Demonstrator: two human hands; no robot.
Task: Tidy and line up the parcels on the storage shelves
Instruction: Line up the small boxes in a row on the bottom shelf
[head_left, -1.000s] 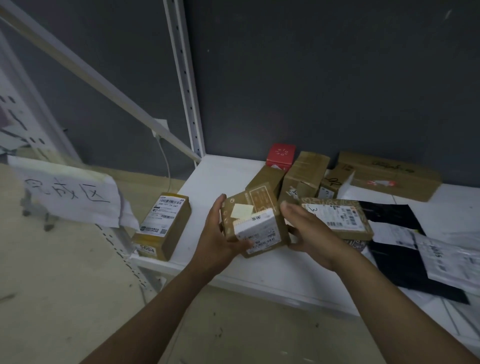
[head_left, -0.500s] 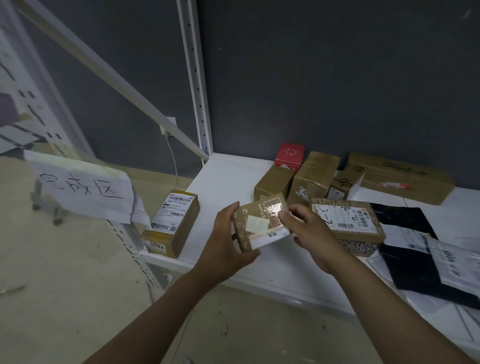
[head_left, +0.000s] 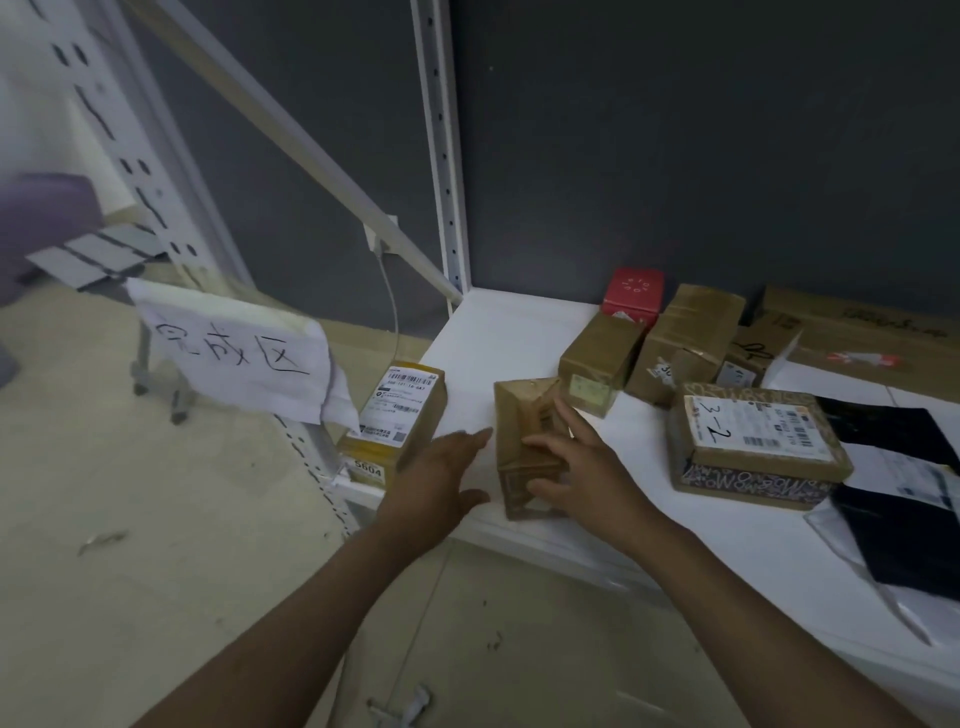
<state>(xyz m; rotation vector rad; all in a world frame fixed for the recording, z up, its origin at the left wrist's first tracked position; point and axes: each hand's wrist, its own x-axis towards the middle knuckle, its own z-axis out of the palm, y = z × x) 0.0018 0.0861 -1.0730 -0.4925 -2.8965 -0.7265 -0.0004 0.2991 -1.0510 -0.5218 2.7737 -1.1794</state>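
Hands were seen at the front edge of the white shelf (head_left: 509, 343). The left hand (head_left: 444, 483) was held released, its fingers stretched out and grasping nothing, just left of the small brown parcel (head_left: 519, 441); whether its fingertips touched the parcel could not be told. The right hand (head_left: 587, 467) was laid on that parcel from the right, the thumb set against its near face and the fingers spread over its top, so that the parcel was grasped. The parcel was stood on the shelf near the front edge, between a labelled parcel (head_left: 400, 415) marked 5604 at the shelf's left corner and a flat parcel (head_left: 753, 441) marked 3-2 to the right, apart from both. Behind it a brown box (head_left: 597, 358) was stood upright, with a red box (head_left: 634, 291) and a taped carton (head_left: 685, 338) further back near the dark wall. At the right, black mailing bags (head_left: 893, 431) were laid. A handwritten paper sign (head_left: 234, 353) was hung on the neighbouring rack to the left.
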